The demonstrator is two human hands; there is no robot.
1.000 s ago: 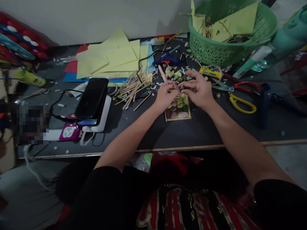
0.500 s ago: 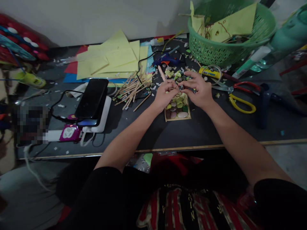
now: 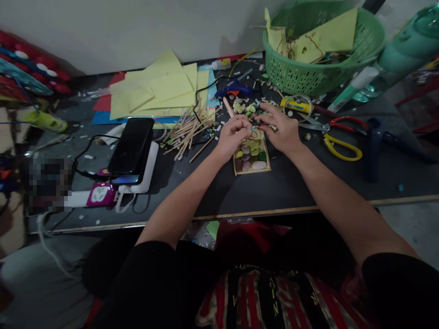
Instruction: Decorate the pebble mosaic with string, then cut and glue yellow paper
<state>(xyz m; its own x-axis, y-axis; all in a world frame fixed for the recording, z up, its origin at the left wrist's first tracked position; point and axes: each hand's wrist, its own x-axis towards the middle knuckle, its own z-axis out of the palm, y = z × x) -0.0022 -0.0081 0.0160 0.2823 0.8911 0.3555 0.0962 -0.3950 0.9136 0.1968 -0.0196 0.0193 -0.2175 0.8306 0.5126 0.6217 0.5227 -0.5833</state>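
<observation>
A small wooden tray [image 3: 252,170] filled with coloured pebbles lies on the black table in front of me. My left hand [image 3: 232,137] hovers over the tray's far left corner, its fingers curled in a pinch on something too small to name. My right hand [image 3: 280,130] is over the tray's far right corner, fingers bent and closed toward the left hand's fingertips. A pale stick [image 3: 227,107] lies just beyond my left hand. Loose pebbles and paper scraps [image 3: 244,108] lie past the tray.
A pile of wooden sticks [image 3: 188,128] lies left of my hands. A phone [image 3: 131,145] rests on a white power bank. Yellow paper sheets [image 3: 161,89], a blue glue gun [image 3: 235,87], a green basket [image 3: 318,50], yellow-handled pliers [image 3: 341,148] and red-handled scissors [image 3: 350,123] surround the tray.
The view has shifted slightly. Both hands have stayed together over the tray's far end, with their fingers working a little lower and closer to it.
</observation>
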